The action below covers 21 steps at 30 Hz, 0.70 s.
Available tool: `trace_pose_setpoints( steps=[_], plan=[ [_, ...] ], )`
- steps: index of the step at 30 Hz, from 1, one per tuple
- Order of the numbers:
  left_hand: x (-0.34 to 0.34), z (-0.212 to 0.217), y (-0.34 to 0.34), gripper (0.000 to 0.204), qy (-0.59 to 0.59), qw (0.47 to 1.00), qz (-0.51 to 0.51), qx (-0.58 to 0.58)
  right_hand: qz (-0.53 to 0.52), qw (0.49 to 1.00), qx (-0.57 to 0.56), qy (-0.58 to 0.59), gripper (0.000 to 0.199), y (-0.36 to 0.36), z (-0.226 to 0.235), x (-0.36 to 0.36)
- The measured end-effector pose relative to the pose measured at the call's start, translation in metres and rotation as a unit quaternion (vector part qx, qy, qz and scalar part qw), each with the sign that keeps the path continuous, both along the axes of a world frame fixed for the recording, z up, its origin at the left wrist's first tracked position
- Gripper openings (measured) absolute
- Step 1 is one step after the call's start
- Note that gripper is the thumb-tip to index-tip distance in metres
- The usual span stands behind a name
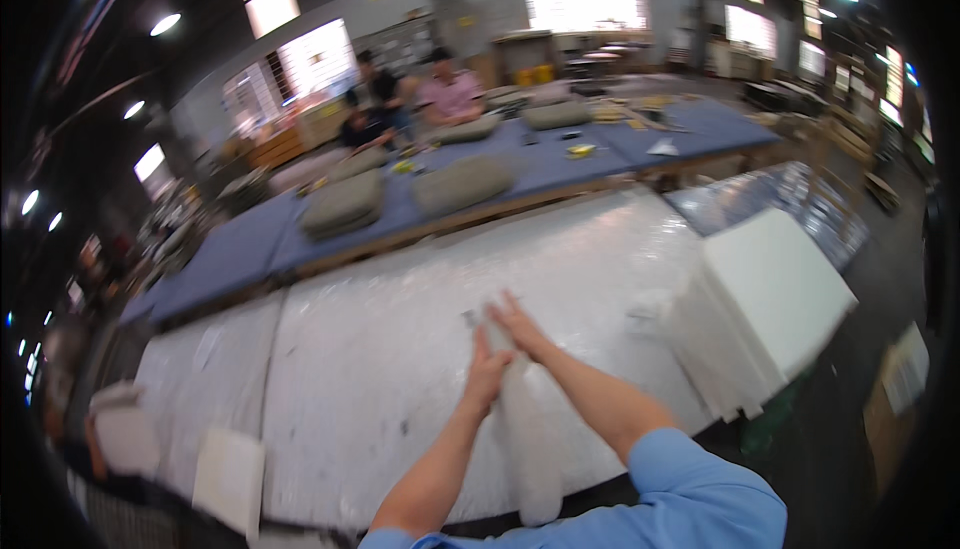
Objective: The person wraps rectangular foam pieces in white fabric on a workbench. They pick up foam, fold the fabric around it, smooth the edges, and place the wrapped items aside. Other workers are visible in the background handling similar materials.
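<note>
A long, translucent whitish plastic roll or sleeve lies in front of me, running from my body toward the middle of a plastic-covered work table. My left hand grips its far end from the left, the thumb across it and a finger pointing away from me. Against the right side of that end rests my right hand, its fingers stretched out and slightly blurred. Just beyond the fingertips is a small dark mark or object, too blurred to name.
A large white foam-like block stands at the table's right end. White pieces sit at the near left. Behind runs a long blue-topped table with grey-green cushions and tools; people are at its far side. A cardboard piece stands right.
</note>
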<state>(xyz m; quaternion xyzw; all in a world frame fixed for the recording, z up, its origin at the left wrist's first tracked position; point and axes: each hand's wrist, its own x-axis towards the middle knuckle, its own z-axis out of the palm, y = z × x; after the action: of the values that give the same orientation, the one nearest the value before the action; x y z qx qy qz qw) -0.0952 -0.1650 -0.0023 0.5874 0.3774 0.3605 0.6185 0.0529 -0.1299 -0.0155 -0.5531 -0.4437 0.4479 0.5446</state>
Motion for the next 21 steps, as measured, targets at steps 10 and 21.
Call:
trace_pose_setpoints(
  steps=[10, 21],
  plan=[
    [0.008, 0.007, 0.009, 0.092, -0.066, 0.997, -0.01, -0.048, -0.089, 0.983, 0.079, -0.142, 0.056, 0.018, 0.018, 0.016],
    [0.025, 0.001, 0.101, 0.06, -0.052, 0.992, -0.109, -0.028, -0.19, 0.977, 0.04, -0.088, 0.058, 0.021, 0.038, 0.012]
  ],
)
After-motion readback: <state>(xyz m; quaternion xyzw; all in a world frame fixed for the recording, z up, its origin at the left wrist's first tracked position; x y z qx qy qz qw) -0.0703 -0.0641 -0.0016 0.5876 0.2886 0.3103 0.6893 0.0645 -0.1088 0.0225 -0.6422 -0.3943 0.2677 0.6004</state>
